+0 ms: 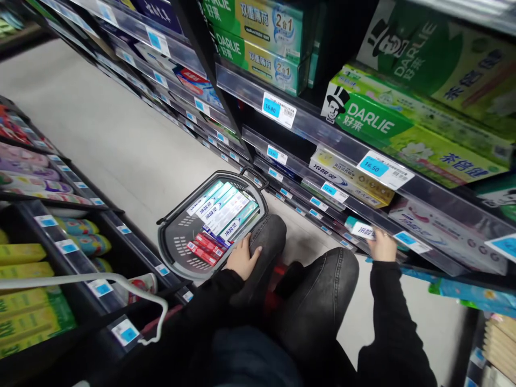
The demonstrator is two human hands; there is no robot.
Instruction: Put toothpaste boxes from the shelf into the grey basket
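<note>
My right hand (382, 246) is closed on the end of a white and teal toothpaste box (360, 228), held at the edge of a low shelf on the right. My left hand (243, 258) rests on my left knee beside the basket, fingers stretched out and nothing in them. The dark grey shopping basket (163, 236) stands on the floor in front of my left knee. Inside it lie several white and teal toothpaste boxes (220, 207) and several red boxes (205, 249).
On the right shelves sit large green Darlie boxes (363, 121), a yellow and white box (350, 177) and a pale box (447, 236). Another shelf unit on the left holds yellow packs (24, 269). A white curved hook or handle (121, 279) juts in there. Pale floor (100, 118) runs between.
</note>
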